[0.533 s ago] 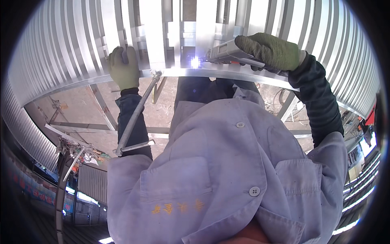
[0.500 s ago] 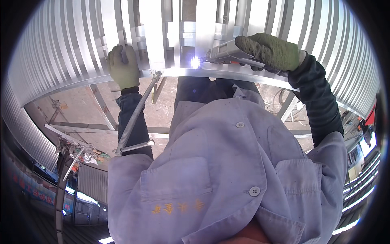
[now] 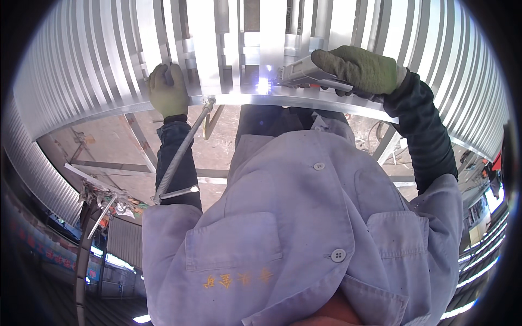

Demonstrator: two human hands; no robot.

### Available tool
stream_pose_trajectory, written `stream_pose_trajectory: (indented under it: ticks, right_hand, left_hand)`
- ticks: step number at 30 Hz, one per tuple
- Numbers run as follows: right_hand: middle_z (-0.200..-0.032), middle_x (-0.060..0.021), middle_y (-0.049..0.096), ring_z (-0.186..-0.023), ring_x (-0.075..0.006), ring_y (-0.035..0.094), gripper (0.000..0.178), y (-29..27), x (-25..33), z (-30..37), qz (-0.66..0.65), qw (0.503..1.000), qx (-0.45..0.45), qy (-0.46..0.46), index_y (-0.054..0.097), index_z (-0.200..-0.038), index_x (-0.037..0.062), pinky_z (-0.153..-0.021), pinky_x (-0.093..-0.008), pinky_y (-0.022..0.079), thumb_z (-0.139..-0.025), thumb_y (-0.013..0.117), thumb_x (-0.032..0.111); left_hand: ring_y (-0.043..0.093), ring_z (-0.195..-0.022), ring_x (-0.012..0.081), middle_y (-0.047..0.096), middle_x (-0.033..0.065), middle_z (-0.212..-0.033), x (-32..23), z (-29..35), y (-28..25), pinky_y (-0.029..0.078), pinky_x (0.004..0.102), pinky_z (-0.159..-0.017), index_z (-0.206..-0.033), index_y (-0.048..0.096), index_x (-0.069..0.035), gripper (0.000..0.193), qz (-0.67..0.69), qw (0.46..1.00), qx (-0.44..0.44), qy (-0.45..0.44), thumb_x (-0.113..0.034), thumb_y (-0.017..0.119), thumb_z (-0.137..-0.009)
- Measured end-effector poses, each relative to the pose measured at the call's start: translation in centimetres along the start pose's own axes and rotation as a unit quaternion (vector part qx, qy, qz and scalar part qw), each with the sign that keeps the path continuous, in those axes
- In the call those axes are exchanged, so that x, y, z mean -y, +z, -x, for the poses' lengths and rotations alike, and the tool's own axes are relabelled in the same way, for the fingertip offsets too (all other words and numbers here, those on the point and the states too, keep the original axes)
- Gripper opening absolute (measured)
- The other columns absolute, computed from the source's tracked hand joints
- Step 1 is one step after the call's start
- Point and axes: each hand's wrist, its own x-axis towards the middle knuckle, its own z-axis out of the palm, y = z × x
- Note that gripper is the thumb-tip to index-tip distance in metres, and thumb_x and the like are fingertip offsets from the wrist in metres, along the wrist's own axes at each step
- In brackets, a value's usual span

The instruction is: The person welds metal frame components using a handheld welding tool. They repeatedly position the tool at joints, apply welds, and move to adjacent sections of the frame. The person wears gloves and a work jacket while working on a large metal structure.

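Our right hand [image 3: 361,69] is wrapped around a grey handheld tool [image 3: 304,73], its tip just beside a bright spark [image 3: 263,85] where the pale metal slats [image 3: 204,49] meet the front rail [image 3: 315,102]. Our left hand [image 3: 167,92] lies over the slats near the rail; we cannot tell whether it grips. For sound work, we should hold the tool steady at an even angle, leave the left hand well apart from the spark, and check that the screw clamp [image 3: 185,146] sits snug against the rail. Yellow characters [image 3: 224,280] mark our grey jacket [image 3: 299,212], upside down here; lettering on a blue banner [image 3: 68,265] is too blurred to read.
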Motion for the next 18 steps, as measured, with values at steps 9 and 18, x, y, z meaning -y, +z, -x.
stream_pose_trajectory:
  ticks: [9,18]
  right_hand:
    - [-0.095,-0.0183,0.079,-0.066,-0.0210,0.075,0.113,-0.1,-0.2,0.1,0.001,1.000,-0.017,-0.007,0.075,-0.141,-0.0029,-0.068,-0.0357,0.065,-0.100,0.045,0.098]
    - [-0.113,-0.0234,0.081,-0.091,-0.0291,0.082,0.108,-0.8,0.4,1.2,0.051,0.999,0.008,0.016,0.075,-0.142,-0.0015,-0.085,-0.0396,0.067,-0.104,0.043,0.094]
  left_hand:
    - [0.073,-0.128,0.0389,0.079,0.0193,-0.134,0.0,0.1,0.0,0.058,0.0479,-0.112,-0.121,0.082,0.000,0.045,0.001,0.999,0.019,-0.036,-0.041,0.079,-0.103]
    - [0.074,-0.128,0.0386,0.079,0.0190,-0.135,-0.1,0.1,-0.1,0.058,0.0475,-0.112,-0.123,0.082,0.000,0.046,-0.016,0.999,0.026,-0.036,-0.041,0.078,-0.104]
